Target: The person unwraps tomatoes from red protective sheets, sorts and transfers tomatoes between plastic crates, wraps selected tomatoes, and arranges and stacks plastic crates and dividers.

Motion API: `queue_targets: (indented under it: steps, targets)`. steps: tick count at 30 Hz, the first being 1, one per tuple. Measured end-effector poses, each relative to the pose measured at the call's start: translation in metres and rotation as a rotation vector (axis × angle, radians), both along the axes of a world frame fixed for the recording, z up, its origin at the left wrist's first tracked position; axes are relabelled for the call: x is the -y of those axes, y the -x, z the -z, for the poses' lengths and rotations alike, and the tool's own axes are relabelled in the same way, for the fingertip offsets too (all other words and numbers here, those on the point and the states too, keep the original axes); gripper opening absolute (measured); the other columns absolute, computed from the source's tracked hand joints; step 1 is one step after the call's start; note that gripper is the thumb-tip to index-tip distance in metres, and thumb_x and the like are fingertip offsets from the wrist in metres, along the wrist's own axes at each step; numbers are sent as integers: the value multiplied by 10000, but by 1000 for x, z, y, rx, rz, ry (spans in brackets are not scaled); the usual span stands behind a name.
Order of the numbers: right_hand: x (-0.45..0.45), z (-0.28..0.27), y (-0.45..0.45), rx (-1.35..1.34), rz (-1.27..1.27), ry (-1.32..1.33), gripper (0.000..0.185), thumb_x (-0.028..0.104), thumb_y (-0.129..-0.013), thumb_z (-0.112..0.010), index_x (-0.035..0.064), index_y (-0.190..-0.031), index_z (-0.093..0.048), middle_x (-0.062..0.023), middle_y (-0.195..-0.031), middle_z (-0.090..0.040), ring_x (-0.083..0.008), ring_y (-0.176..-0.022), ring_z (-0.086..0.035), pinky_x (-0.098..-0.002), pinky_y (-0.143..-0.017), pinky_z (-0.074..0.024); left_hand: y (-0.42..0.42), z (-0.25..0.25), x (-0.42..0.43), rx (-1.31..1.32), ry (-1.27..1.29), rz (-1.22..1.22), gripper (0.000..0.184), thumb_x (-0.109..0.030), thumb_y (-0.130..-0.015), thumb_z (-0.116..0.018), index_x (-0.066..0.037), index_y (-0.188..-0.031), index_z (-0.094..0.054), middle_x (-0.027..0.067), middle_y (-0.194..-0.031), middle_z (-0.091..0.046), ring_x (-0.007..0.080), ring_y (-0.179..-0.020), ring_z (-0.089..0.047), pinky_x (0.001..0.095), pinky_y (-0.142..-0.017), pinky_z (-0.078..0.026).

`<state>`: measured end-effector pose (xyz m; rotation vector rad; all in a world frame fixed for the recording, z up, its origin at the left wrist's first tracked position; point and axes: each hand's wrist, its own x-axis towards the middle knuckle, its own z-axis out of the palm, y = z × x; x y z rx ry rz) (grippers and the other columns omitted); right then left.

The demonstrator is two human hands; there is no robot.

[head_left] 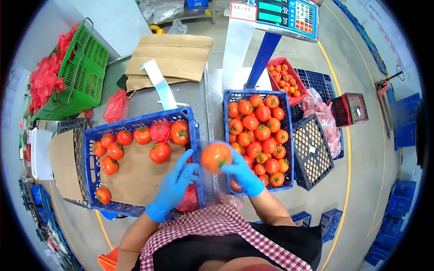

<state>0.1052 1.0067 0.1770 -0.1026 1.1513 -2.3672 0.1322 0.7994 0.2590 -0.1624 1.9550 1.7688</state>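
Observation:
A large red tomato (216, 157) is held up in my right hand (243, 171), blue-gloved, between the two blue crates. My left hand (174, 187), gloved too, hovers over the right side of the left crate (149, 116), its fingers apart and nothing seen in them. That crate is lined with cardboard (131, 185) and has several tomatoes along its back and left sides. Among them lies a tomato in red plastic (160, 131). More red plastic (188, 198) shows beside my left wrist. The right crate (289, 135) is heaped with tomatoes.
A scale display (287, 18) stands on a blue post (264, 58) behind the right crate. Folded cardboard (169, 56) lies at the back of the metal table. At left is a green basket (81, 67) with red bags. A red crate of tomatoes (285, 79) and a black crate (313, 151) stand to the right.

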Motion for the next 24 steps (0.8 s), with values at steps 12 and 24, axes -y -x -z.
queue_targets:
  steps: [12, 24]
  targets:
    - [-119, 130, 123, 196, 696, -203, 538, 175, -804, -663, 31, -1267, -429, -152, -1209, -515, -278, -1085, -539, -419, -876, -482, -104, 55, 85, -253, 582, -459, 264, -80, -817, -625, -22, -1073, -609, 147, -1071, -615, 264, -964, -600, 331, -819, -478]
    - [-65, 189, 213, -713, 296, -1715, 668, 113, -704, -694, 195, -1321, -449, -192, -1178, -494, -372, -1093, -488, -415, -905, -437, -119, 66, 100, -434, 986, -329, 270, -56, -759, -666, -30, -1024, -625, 171, -1054, -617, 316, -954, -610, 368, -791, -492]
